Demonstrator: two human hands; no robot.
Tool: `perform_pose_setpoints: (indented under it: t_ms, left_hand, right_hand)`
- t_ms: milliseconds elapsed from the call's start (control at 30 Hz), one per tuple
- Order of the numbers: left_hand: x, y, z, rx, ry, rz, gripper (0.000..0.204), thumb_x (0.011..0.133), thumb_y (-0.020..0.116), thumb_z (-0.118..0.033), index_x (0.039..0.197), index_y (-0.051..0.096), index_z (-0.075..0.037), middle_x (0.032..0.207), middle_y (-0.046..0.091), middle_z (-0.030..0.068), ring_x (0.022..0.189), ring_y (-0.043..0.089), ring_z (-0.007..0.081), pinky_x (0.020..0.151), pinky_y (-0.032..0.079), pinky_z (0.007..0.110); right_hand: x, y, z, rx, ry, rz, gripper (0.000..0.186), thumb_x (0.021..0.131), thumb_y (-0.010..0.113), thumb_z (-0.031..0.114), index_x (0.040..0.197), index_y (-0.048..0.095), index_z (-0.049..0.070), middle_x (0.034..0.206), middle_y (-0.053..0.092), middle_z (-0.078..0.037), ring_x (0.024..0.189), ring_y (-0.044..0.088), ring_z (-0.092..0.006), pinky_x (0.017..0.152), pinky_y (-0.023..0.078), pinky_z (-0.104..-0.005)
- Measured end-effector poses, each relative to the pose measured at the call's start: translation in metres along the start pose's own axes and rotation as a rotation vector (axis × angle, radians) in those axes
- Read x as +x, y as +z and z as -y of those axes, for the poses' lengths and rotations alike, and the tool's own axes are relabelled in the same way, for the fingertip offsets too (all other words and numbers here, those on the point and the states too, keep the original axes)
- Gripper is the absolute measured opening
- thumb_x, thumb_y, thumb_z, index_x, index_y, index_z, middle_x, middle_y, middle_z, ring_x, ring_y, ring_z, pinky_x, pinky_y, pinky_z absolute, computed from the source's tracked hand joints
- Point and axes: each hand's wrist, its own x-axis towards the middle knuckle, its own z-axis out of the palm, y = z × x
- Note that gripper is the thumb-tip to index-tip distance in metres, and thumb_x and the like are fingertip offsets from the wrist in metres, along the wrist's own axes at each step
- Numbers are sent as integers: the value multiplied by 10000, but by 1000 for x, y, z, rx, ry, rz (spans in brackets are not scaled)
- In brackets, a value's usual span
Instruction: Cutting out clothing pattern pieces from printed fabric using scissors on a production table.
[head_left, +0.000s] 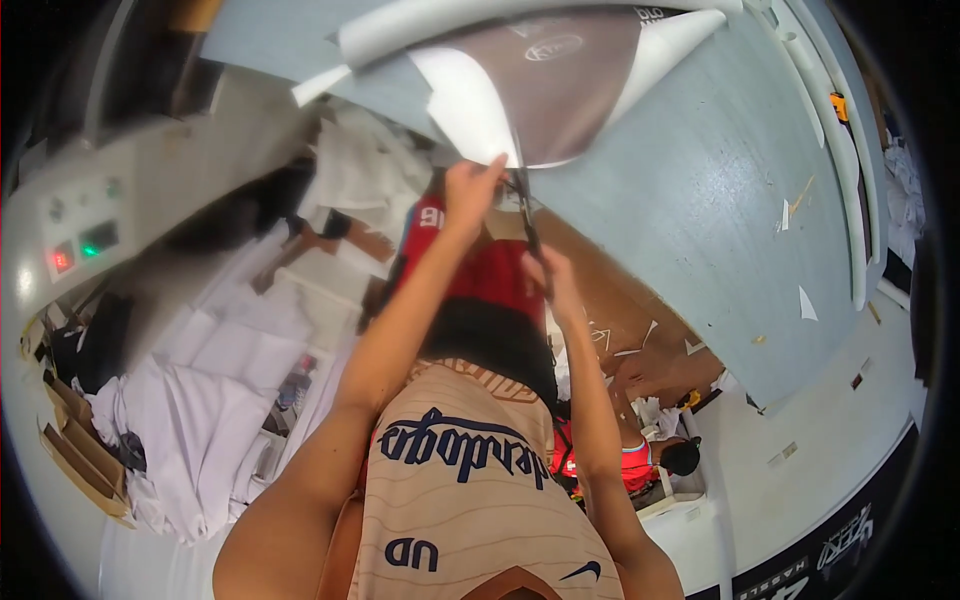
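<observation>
Tan jersey (470,415) nearest | brown sheet (575,95), white curling margin, rounded low end at grey table (690,200)'s near edge | left hand (474,195) pinching margin; right hand (551,280) curled round blurred dark slim tool (531,228) | room table-right, white scraps (806,304)

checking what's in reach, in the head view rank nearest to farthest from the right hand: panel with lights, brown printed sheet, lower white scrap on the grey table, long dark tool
From the right hand:
1. Long dark tool: held in it
2. Brown printed sheet: ahead, on the grey table
3. Lower white scrap: off to the right
4. Panel with lights: far left
</observation>
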Motion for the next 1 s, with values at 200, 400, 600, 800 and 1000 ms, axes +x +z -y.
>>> perform_pose_setpoints:
  t_ms: [200, 400, 600, 800, 1000]
  left_hand:
    - [-4, 1, -8, 34, -20, 8, 222, 948, 738, -193, 970, 722, 28, 870, 729, 76, 755, 654, 109, 718, 521, 255]
    - [3, -3, -12, 88, -82, 12, 232, 944, 741, -191, 964, 721, 39, 870, 734, 82, 732, 637, 105, 700, 521, 252]
    - [3, -8, -12, 116, -83, 38, 230, 933, 754, -199, 930, 728, 29, 866, 736, 85, 722, 636, 112, 705, 516, 252]
    - [1, -9, -9, 59, -99, 64, 263, 919, 772, -225, 930, 737, 35, 861, 737, 82, 720, 638, 111, 718, 514, 258]
    - [-2, -14, -11, 148, -150, 21, 248, 902, 782, -221, 916, 738, 23, 842, 728, 88, 729, 647, 136, 716, 511, 277]
  right_hand:
    - [3, -6, 6, -39, 65, -32, 288, 926, 776, 257, 781, 578, 107, 579, 495, 70, 473, 440, -22, 433, 352, -205]
    - [9, -8, 23, -123, 91, -57, 295, 903, 803, 261, 773, 599, 93, 567, 502, 68, 457, 439, -18, 417, 340, -200]
    - [32, -7, 44, -115, 81, -34, 306, 902, 802, 278, 761, 605, 91, 564, 509, 64, 451, 446, -25, 417, 336, -203]
    - [53, -10, 65, -141, 98, 8, 323, 889, 811, 309, 766, 618, 81, 551, 508, 56, 441, 446, -30, 414, 334, -209]
    - [68, -9, 73, -197, 75, 15, 353, 873, 827, 328, 744, 624, 70, 541, 495, 58, 430, 431, -30, 406, 327, -207]
